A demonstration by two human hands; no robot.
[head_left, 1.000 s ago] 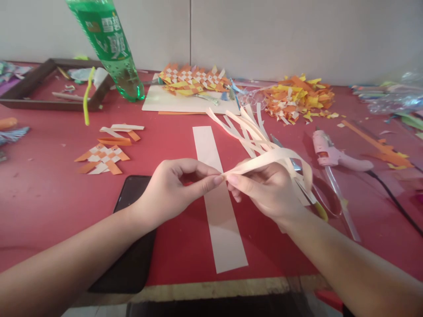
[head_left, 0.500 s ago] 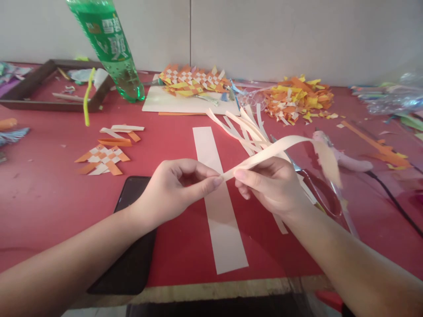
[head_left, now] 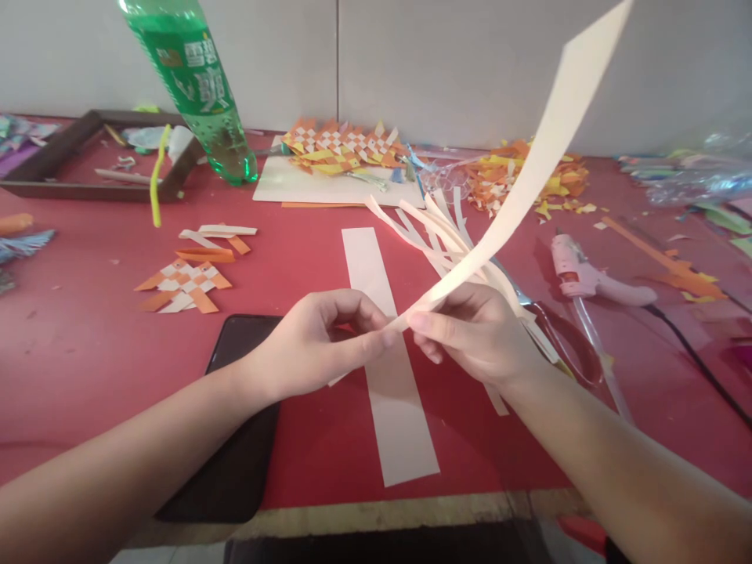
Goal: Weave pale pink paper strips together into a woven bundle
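Note:
Between my two hands runs a long cream paper strip (head_left: 522,188), its free end curving up to the top right. My left hand (head_left: 334,337) pinches the strip near its lower end, and a small tip shows below that hand. With thumb and fingers my right hand (head_left: 470,329) grips the same strip just beside it. Beneath the hands a wider white paper strip (head_left: 405,423) lies flat on the red table. Behind my right hand is a pile of narrow cream strips (head_left: 446,227), with scissors (head_left: 564,337) partly under the strips and hand.
A black phone (head_left: 235,454) lies under my left forearm. Woven orange-and-white paper pieces (head_left: 185,282) sit to the left. A green bottle (head_left: 193,94), a dark frame (head_left: 88,188) and orange-yellow paper pieces (head_left: 529,180) stand farther back. At right rests a pink glue gun (head_left: 593,278) with its cord.
The strip's free end has swung from drooping at the right to pointing up high, uncovering the glue gun. Both hands have shifted slightly, still pinching the strip.

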